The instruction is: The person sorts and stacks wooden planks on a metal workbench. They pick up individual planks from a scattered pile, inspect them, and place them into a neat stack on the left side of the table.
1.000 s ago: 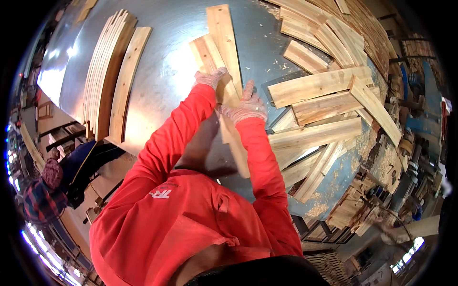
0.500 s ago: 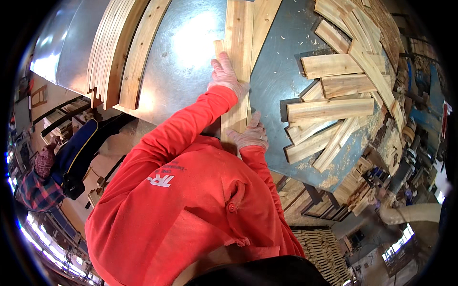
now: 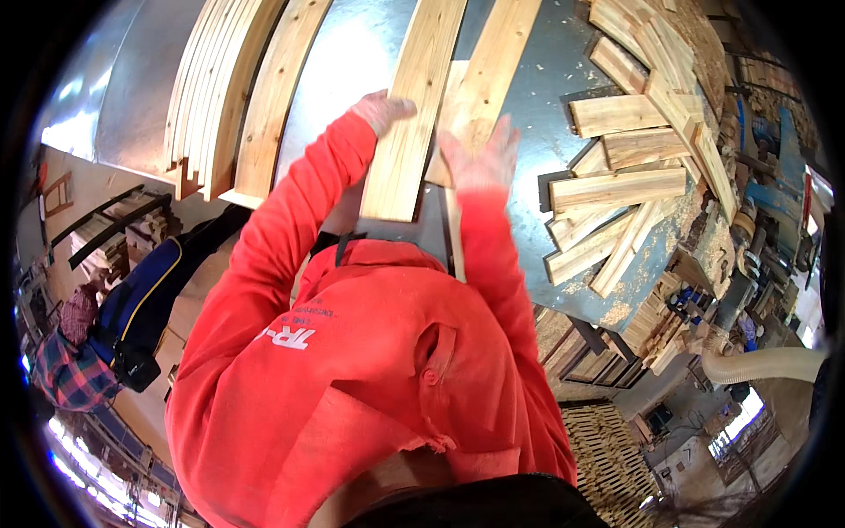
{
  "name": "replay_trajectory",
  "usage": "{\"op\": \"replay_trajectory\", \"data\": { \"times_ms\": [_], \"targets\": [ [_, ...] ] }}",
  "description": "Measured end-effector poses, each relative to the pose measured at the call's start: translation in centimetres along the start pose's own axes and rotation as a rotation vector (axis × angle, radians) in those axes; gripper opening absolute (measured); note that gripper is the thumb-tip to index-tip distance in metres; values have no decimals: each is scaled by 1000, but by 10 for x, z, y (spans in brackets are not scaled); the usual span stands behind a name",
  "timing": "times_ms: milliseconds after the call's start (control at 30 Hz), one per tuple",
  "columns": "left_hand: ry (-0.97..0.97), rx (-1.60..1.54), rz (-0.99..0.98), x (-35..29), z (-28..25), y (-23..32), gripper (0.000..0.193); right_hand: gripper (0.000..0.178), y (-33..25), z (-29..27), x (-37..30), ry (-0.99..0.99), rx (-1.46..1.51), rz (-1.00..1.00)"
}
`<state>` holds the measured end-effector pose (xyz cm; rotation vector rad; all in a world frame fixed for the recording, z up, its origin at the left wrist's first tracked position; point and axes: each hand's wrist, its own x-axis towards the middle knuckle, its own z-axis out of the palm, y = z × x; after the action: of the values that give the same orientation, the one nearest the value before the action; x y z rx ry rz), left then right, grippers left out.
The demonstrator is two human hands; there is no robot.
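Observation:
A long pale wooden board (image 3: 412,132) lies in front of me on the metal tabletop, its near end close to my chest. My left hand (image 3: 380,112) grips its left edge, with a digit over the top face and the other fingers partly hidden. My right hand (image 3: 482,163) is open, its fingers spread and slightly blurred, over a second long board (image 3: 503,55) that slants away to the right. Under that second board is a shorter wooden piece (image 3: 447,132), partly covered. I cannot tell whether my right palm presses on the wood.
To the left, several long boards (image 3: 211,97) stand side by side, with a single board (image 3: 280,88) beside them. Short wooden offcuts (image 3: 629,189) lie heaped at the right, among sawdust. A person in a plaid shirt (image 3: 79,370) is at far left. A ribbed hose (image 3: 761,363) is at lower right.
My left hand has moved left and the front board has shifted left, apart from the slanted one. My right hand has gone forward and opened. The shorter piece shows more.

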<state>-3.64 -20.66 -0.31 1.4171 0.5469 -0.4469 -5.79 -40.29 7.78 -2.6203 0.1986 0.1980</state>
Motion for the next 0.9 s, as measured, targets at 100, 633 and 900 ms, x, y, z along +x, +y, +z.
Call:
{"op": "replay_trajectory", "data": {
  "times_ms": [100, 633, 900],
  "targets": [
    [-32, 91, -8, 5, -17, 10, 36, 112, -8, 26, 39, -267, -256, 118],
    [99, 971, 194, 45, -35, -71, 48, 100, 120, 6, -69, -224, -103, -49],
    [203, 278, -45, 16, 23, -34, 87, 92, 35, -21, 26, -244, -196, -60]
  ]
}}
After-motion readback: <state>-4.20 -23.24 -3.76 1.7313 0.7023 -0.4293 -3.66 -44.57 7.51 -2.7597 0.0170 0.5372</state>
